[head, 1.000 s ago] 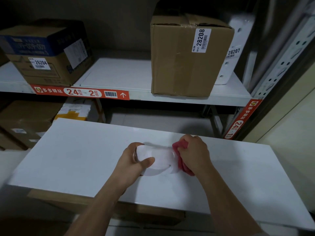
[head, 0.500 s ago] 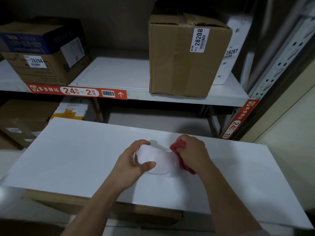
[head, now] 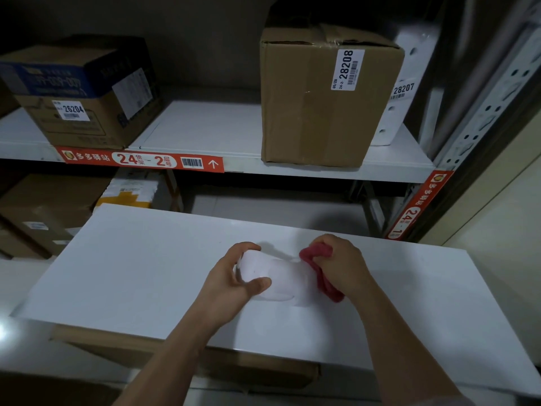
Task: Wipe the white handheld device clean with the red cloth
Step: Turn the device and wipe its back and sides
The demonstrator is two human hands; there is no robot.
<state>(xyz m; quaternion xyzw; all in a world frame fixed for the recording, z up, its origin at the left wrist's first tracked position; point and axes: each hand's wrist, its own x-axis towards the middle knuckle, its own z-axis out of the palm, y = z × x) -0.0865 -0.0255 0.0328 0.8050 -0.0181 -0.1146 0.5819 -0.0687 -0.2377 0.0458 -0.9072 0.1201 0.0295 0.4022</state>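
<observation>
The white handheld device (head: 278,278) lies on its side on a white board (head: 131,273). My left hand (head: 231,281) grips its left end, thumb in front and fingers curled over the top. My right hand (head: 342,265) is closed around the bunched red cloth (head: 320,271), which presses against the device's right end. Part of the cloth hangs below my fingers. The device's right end is hidden behind cloth and hand.
The white board rests on a cardboard box (head: 263,367). Behind it a shelf (head: 205,130) carries a tall brown carton (head: 316,101) at the right and a blue-topped carton (head: 79,92) at the left. More boxes (head: 44,206) sit lower left. A metal upright (head: 483,112) stands at the right.
My right hand with the red cloth has stayed at the device's right end, shifting slightly along it. My left hand has turned the device a little. The view has drifted slightly.
</observation>
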